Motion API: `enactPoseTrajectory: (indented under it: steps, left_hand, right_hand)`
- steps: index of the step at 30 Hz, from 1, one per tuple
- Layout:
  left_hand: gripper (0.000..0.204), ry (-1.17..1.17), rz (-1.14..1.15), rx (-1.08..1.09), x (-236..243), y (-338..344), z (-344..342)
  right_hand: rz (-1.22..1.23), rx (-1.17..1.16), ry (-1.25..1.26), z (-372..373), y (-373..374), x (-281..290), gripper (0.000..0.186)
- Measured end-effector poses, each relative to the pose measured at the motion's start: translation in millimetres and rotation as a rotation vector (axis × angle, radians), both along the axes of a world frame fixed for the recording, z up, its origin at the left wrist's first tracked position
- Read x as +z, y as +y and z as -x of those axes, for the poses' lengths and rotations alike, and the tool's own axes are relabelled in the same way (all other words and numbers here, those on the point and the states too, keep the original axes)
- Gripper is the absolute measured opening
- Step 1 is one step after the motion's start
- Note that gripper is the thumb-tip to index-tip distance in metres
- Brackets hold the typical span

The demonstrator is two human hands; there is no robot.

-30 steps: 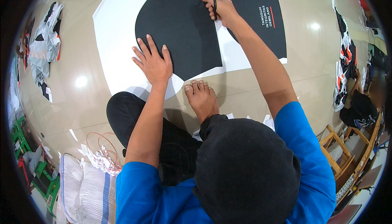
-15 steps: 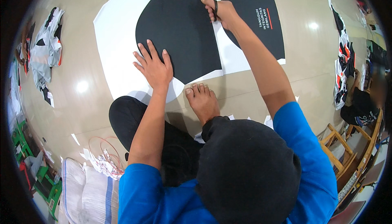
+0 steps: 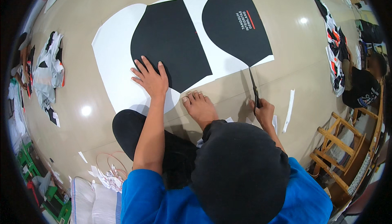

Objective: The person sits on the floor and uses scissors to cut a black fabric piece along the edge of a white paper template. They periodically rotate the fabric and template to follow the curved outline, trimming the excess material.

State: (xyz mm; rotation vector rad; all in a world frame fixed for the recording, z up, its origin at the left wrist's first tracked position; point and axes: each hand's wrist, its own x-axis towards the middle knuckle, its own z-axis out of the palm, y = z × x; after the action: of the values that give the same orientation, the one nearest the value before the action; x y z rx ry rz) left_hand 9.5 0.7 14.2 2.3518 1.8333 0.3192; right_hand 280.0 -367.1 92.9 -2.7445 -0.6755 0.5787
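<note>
My left hand (image 3: 151, 79) lies spread on the lower left of a large black printed piece (image 3: 173, 34) on a white sheet (image 3: 108, 60). A second black piece (image 3: 226, 38) with white lettering and a red stripe lies to its right on white backing. My right hand (image 3: 262, 111) grips black scissors (image 3: 255, 91) below that piece, blades pointing up to its bottom corner; whether they touch it I cannot tell. My bare foot (image 3: 202, 111) rests just below the sheet.
Fabric piles (image 3: 47, 75) (image 3: 337, 60) lie on the tiled floor (image 3: 98, 130) at both sides. A co-worker (image 3: 359, 87) sits at the right; another shows at the far left rim. Wooden frames (image 3: 339, 142), white sacks (image 3: 104, 205), paper scraps and a green frame (image 3: 55, 203) surround me.
My right hand and scissors have come down and right, from the top between the black pieces to below the right piece. The sheet's view has shifted; my left hand still rests on it.
</note>
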Motion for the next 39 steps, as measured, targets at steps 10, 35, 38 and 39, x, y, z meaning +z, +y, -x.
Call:
enactPoseTrajectory:
  steps: [10,35,38,39]
  left_hand:
    - [0.087,-0.060,0.163,-0.495,20,-55,-44]
    - [0.034,-0.353,0.144,-0.864,33,-93,-101]
    - [0.028,-0.305,0.195,-0.865,32,-94,-112]
    - [0.027,-0.314,0.197,-0.882,34,-97,-121]
  right_hand:
    - [0.064,-0.203,0.001,12,-54,-9,0.061]
    - [0.053,-0.045,0.152,-17,-25,10,0.020]
    - [-0.378,0.058,-0.143,-77,14,-33,0.036]
    - [-0.428,0.089,-0.369,-109,26,-55,0.044]
